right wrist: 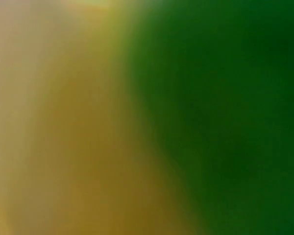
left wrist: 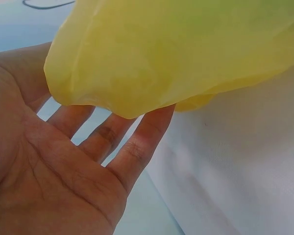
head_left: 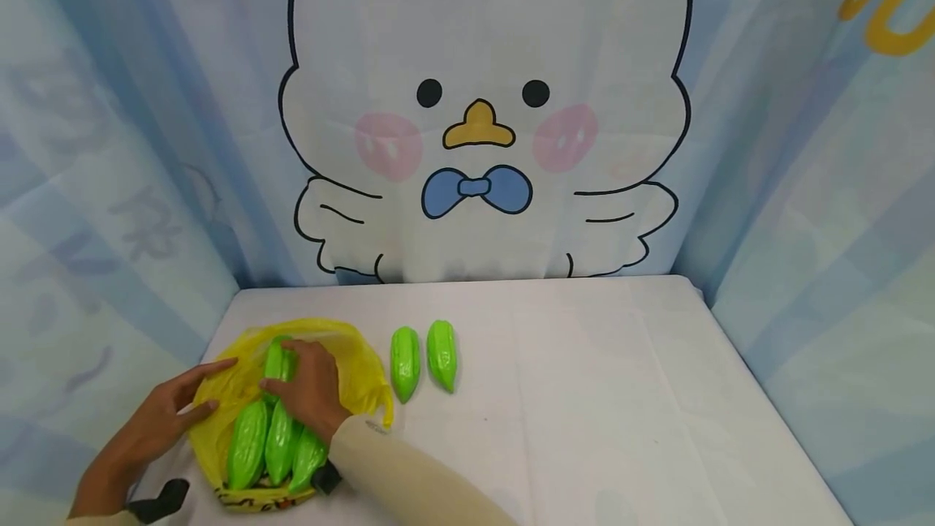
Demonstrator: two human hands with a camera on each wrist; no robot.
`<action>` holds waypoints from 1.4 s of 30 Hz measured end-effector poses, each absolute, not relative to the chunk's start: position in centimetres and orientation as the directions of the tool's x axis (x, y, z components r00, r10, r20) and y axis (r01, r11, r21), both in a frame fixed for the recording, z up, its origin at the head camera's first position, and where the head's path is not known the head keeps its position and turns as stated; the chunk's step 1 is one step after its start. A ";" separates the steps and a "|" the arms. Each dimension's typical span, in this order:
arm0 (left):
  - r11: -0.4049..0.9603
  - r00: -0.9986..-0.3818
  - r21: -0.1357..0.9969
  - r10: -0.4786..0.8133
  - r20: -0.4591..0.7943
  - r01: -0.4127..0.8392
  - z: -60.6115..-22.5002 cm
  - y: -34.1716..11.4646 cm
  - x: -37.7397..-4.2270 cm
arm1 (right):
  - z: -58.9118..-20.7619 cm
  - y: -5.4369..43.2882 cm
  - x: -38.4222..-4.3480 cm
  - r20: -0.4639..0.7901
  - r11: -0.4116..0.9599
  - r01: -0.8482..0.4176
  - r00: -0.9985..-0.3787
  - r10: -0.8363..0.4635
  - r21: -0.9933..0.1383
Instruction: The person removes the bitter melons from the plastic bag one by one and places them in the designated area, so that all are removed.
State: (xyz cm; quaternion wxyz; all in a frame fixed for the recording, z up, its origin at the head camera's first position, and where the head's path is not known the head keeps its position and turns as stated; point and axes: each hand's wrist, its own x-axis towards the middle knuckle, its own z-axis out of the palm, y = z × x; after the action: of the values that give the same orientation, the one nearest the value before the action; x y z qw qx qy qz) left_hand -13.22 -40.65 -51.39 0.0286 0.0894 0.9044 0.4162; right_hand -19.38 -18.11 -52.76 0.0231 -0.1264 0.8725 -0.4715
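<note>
A yellow plastic bag lies wide open at the table's left. Several glossy green bitter melons are inside its mouth. My right hand reaches in from the right and grips one upright bitter melon at the far side of the others, thumb on the near part and fingers higher up. My left hand is at the bag's left rim, its fingers extended. In the left wrist view, the fingers of that hand reach behind the thin yellow film. Blurred green and yellow fill the right wrist view.
Two more bitter melons lie side by side on the white table, just right of the bag. Curtains stand around the table; the back curtain carries a cartoon bird. A printed band runs along the bag's near edge.
</note>
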 end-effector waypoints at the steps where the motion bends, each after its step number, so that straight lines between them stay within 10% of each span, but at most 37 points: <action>1: 0.638 -0.983 0.759 0.183 0.013 0.129 -51.3 -40.6 -13.2 | -52.7 -18.1 -19.3 0.074 0.526 -0.198 -0.966 -0.247 -0.827; 42: 0.599 -0.982 0.788 0.183 0.039 0.143 -51.6 -41.0 -12.8 | -52.5 -19.7 -19.9 0.109 0.592 -0.236 -0.964 -0.243 -0.771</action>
State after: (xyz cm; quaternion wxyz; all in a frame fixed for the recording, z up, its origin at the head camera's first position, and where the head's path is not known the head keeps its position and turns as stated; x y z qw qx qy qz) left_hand -12.77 -41.00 -51.56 0.0229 0.0910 0.8937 0.4387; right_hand -19.95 -19.71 -52.52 0.0039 -0.1341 0.8922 -0.4312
